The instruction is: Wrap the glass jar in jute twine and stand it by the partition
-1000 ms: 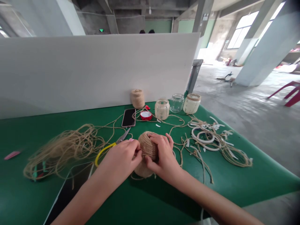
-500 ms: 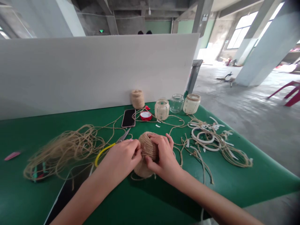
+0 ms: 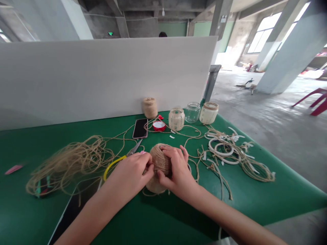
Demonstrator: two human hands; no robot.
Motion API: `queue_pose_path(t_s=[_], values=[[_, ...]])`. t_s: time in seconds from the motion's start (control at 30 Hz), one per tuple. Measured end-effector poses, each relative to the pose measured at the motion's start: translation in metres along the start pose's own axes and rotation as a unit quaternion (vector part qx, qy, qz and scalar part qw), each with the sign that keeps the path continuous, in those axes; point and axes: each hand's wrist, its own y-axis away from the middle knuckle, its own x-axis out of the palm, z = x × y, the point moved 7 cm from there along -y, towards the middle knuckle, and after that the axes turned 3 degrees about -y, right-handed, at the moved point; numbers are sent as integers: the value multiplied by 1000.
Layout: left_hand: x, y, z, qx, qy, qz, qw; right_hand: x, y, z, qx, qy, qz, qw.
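Between my hands, low over the table, is a rounded jar wrapped in jute twine, its lower part paler and smoother. My right hand grips its right side, fingers over the top and thumb across the front. At its left side my left hand is closed in a pinch on the twine; the fingertips partly hide the strand. Yellow-handled scissors lie partly under my left wrist, blades pointing away. A loose heap of jute twine spreads to the left.
Behind stand a twine-covered jar, a partly covered glass jar, a clear jar and another pale jar. A phone and red tape roll lie nearer. White rings and cord scraps are right. A white panel borders the back.
The wrapped jar and my right hand have shifted very slightly left. My left hand keeps its pinch almost in place.
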Motion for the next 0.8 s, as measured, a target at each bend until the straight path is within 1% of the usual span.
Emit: queue_pose_path(t_s=[0.23,0.43,0.53,0.67,0.8], values=[[0,-4,-2,-10,-12,4,1000,0,1,-1,3,-1,0,1000],[-2,-1,-2,-4,-7,0,1000,-1,2,1,1,-5,-2,1000],[-1,-2,-4,-1,-22,-6,1000,-1,1,1,0,-7,-4,1000],[0,-3,-6,1,-48,-29,998,-1,0,-1,7,-6,-7,1000],[0,-3,-5,2,-38,-36,999,-1,0,-3,8,-3,-8,1000]])
